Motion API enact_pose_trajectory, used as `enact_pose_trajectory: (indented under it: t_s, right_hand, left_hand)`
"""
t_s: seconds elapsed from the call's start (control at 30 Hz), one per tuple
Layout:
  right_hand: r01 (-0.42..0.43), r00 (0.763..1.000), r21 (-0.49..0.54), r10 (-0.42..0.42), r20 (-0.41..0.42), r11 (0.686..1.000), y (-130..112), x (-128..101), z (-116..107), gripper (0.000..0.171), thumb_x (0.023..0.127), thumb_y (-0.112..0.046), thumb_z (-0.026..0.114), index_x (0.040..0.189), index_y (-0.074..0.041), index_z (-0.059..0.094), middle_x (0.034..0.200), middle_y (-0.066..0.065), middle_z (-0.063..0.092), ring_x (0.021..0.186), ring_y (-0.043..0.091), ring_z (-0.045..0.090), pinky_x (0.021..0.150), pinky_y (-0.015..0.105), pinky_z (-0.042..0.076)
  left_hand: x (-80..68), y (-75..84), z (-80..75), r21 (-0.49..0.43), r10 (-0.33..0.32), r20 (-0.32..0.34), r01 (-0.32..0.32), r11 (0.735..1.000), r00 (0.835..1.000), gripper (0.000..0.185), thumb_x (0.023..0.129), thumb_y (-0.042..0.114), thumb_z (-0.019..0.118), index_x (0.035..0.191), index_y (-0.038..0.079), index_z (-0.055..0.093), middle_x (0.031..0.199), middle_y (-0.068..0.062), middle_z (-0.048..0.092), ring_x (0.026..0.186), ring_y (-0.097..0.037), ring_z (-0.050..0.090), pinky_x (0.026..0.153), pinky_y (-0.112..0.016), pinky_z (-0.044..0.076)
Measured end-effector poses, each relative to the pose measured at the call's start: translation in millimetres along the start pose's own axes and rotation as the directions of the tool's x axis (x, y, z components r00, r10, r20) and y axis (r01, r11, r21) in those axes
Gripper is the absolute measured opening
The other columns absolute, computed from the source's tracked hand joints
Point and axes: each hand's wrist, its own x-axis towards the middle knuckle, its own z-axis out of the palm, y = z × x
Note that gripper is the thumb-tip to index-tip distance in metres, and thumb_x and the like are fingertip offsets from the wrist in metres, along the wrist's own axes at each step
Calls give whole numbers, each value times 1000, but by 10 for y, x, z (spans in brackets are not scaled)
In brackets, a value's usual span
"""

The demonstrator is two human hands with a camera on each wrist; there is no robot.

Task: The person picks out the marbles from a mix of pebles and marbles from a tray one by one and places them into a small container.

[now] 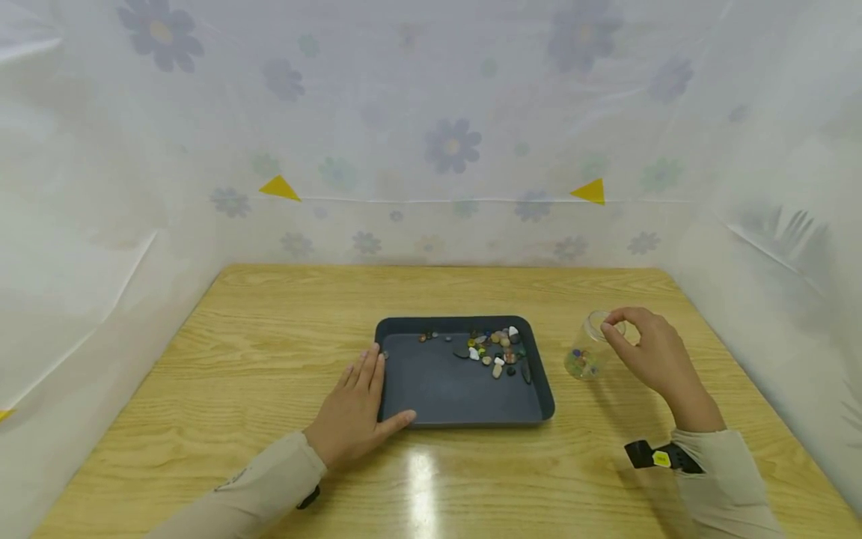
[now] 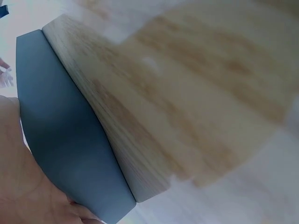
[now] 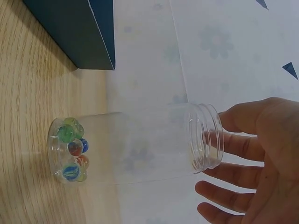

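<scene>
My left hand [image 1: 353, 413] lies along the left side of a dark grey tray [image 1: 458, 400], fingers straight and thumb at the near rim. Small pebbles [image 1: 497, 370] and coloured marbles are scattered inside the tray, mostly toward its far right. To the right stands a clear jar [image 3: 149, 147], upright and without a lid, with several glass marbles [image 3: 74, 148] at its bottom. My right hand [image 1: 652, 355] is at the jar's mouth, thumb and index finger right at the rim, other fingers loosely extended. No object shows between its fingers.
A wood-grain table [image 1: 269, 322] carries the tray and jar. White flower-print sheeting [image 1: 377, 120] encloses the back and both sides. Two yellow triangles mark the back sheet, including one [image 1: 591, 192] on the right. A dark band with a yellow tag [image 1: 661, 458] sits on the right wrist.
</scene>
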Motion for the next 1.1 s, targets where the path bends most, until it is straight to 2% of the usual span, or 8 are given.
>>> enact_pose_trajectory:
  t_s: [0.2,0.37,0.47,0.8,0.97,1.1]
  right_hand:
    - [56,996,0,-55,-73,998,-93,90,21,25,99,-21,55,108,0,64,126,27,55,117,49,46,89,65,37]
    - [149,977,3,-146,-158,989,-246,229,54,17,94,-13,61,103,1,67,126,26,57,118,49,45,95,65,32]
    - [201,966,8,-197,-169,979,-336,322,96,14,93,-10,63,102,0,67,124,25,58,117,48,46,96,65,32]
    - [268,963,71,-265,-44,961,-578,726,318,14,93,-11,63,104,-3,67,125,21,59,121,41,48,100,59,36]
    - [281,954,110,-290,76,953,-628,947,449,16,95,-15,61,106,-5,67,123,19,60,120,38,51,101,57,38]
    - [295,933,137,-316,173,946,-620,1062,618,18,94,-17,63,107,-6,68,122,17,61,119,36,52,101,55,39]
  left_hand:
    - [-1,-6,4,-10,2,-5,-2,1000,1000,99,91,70,40,150,-7,18,157,-25,8,144,-40,15,115,-54,20]
    - [-2,-9,12,-11,-2,-2,2,1000,1000,99,90,70,39,150,-7,18,157,-24,7,144,-40,15,115,-53,19]
    - [-3,-9,16,-11,-4,-1,4,1000,1000,99,90,71,39,150,-7,18,157,-24,8,144,-40,15,115,-54,19]
    - [-6,6,-2,-13,-10,5,10,1000,1000,98,91,70,38,150,-7,19,157,-24,8,144,-40,15,115,-54,19]
    - [-4,17,-19,-25,-13,15,14,1000,1000,98,91,70,38,150,-7,19,157,-24,7,145,-39,13,116,-53,18]
    - [-1,17,-21,-23,-12,17,12,1000,1000,98,91,70,38,150,-6,18,157,-24,7,145,-40,13,115,-53,18]
